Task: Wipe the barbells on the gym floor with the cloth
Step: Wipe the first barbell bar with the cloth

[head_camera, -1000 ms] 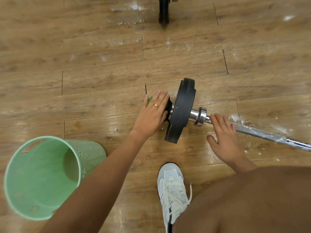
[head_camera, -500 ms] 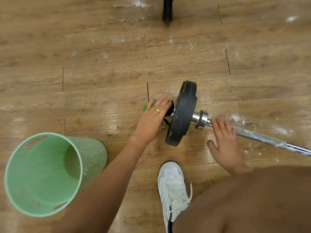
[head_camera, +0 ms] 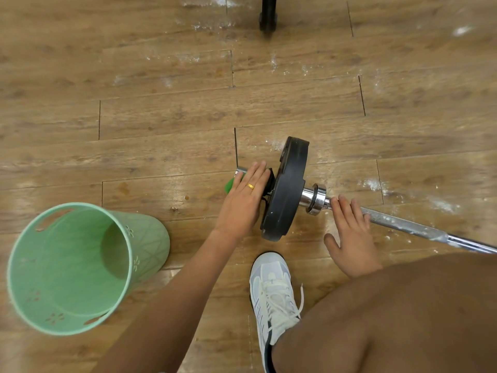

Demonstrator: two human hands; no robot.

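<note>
A barbell lies on the wooden floor, with a black weight plate (head_camera: 287,189), a chrome collar (head_camera: 314,199) and a chalk-dusted bar (head_camera: 408,227) running off to the right. My left hand (head_camera: 246,200) lies over the short sleeve end (head_camera: 240,170) left of the plate. It holds a green cloth (head_camera: 230,185) against the sleeve, and most of the cloth and my thumb are hidden under the hand. My right hand (head_camera: 351,232) rests on the bar just right of the collar, fingers straight, thumb spread.
A mint-green plastic bin (head_camera: 72,267) stands at the lower left. My white shoe (head_camera: 271,294) and bare knee (head_camera: 390,313) fill the lower right. A black wheel or equipment leg (head_camera: 267,14) stands at the top. White chalk dust speckles the floor around the bar.
My left hand has shifted on the sleeve with the cloth, so the chrome tip now shows beyond my fingers. My right hand stays on the bar.
</note>
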